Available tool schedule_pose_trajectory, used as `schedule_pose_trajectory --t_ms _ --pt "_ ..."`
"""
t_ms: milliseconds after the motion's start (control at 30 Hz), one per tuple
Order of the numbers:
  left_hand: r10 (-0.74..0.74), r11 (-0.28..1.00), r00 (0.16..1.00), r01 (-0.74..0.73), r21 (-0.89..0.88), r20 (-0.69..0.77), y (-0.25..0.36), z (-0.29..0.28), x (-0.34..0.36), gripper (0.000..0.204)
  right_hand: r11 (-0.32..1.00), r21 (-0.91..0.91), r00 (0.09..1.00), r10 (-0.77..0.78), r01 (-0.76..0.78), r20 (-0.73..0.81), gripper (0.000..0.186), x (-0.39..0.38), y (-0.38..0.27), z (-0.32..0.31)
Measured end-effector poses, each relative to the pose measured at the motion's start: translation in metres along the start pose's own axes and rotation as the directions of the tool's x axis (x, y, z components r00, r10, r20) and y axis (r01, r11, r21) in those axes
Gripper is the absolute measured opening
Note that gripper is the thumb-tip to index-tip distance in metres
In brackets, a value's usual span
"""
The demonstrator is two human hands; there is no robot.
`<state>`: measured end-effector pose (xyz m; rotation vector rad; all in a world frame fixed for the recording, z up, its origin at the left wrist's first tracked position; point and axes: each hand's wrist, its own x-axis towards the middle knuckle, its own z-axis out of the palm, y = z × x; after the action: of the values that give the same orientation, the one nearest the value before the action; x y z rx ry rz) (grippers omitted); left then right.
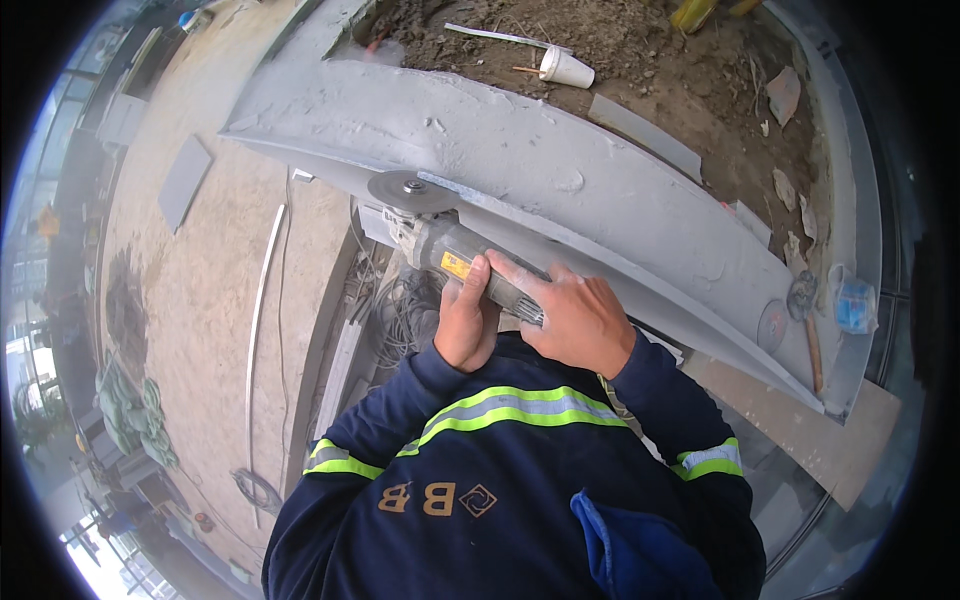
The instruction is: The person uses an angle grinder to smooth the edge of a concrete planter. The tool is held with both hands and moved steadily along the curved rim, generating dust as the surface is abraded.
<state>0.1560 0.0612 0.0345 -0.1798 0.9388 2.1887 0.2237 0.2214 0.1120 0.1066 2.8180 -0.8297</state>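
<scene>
An angle grinder (450,245) with a metal cutting disc (410,190) and a dusty grey body with a yellow label lies at the middle of the view, its disc at the edge of a grey coated ledge (500,140). My left hand (468,325) is closed around the underside of the grinder's body, thumb along its side. My right hand (578,315) grips the rear of the same body, index finger stretched along its top. Below the grinder hang coiled grey cables (400,320).
Beyond the ledge is a soil bed (690,90) with a white cup (565,68) and scraps. A wooden-handled tool (812,350), a blue plastic container (855,305) and a loose disc (772,325) sit at right. On the left floor lie a grey panel (185,183) and long white strip (262,290).
</scene>
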Motion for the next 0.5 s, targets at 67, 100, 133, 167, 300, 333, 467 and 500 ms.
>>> schedule_pose_trajectory --t_ms 67,100,133,167,300,333,467,500 --pt "-0.006 1.000 1.000 0.006 -0.011 0.025 -0.008 0.005 -0.010 0.040 0.999 -0.007 0.998 0.032 -0.032 0.055 0.093 -0.014 -0.003 -0.010" --pt "-0.009 1.000 0.999 0.010 -0.017 0.035 -0.011 0.006 -0.015 0.040 0.999 -0.008 0.997 0.032 -0.032 0.064 0.093 -0.017 -0.004 -0.013" --pt "-0.010 1.000 0.999 0.011 -0.017 0.045 -0.012 0.005 -0.018 0.038 0.999 -0.008 0.997 0.032 -0.032 0.073 0.093 -0.019 -0.005 -0.015" --pt "-0.003 1.000 0.999 0.003 0.004 0.046 -0.013 0.006 -0.017 0.040 0.999 -0.010 0.996 0.043 -0.043 0.077 0.093 -0.022 -0.005 -0.017" --pt "0.003 0.999 0.999 -0.006 0.043 0.054 -0.012 0.000 -0.012 0.045 1.000 0.001 0.999 0.015 -0.015 0.049 0.092 -0.017 -0.001 -0.014" --pt "-0.001 0.999 0.998 -0.001 0.042 0.057 -0.012 -0.002 -0.009 0.045 1.000 -0.003 0.999 0.001 -0.001 0.042 0.093 -0.015 0.001 -0.012" --pt "0.004 1.000 1.000 -0.004 0.018 0.015 -0.008 0.001 0.000 0.043 0.999 -0.038 0.997 0.008 -0.006 0.073 0.094 -0.004 0.004 -0.006" --pt "-0.007 1.000 1.000 0.007 0.020 0.017 -0.008 -0.004 0.002 0.043 1.000 -0.026 0.998 -0.001 0.002 0.061 0.094 -0.002 0.005 -0.004"
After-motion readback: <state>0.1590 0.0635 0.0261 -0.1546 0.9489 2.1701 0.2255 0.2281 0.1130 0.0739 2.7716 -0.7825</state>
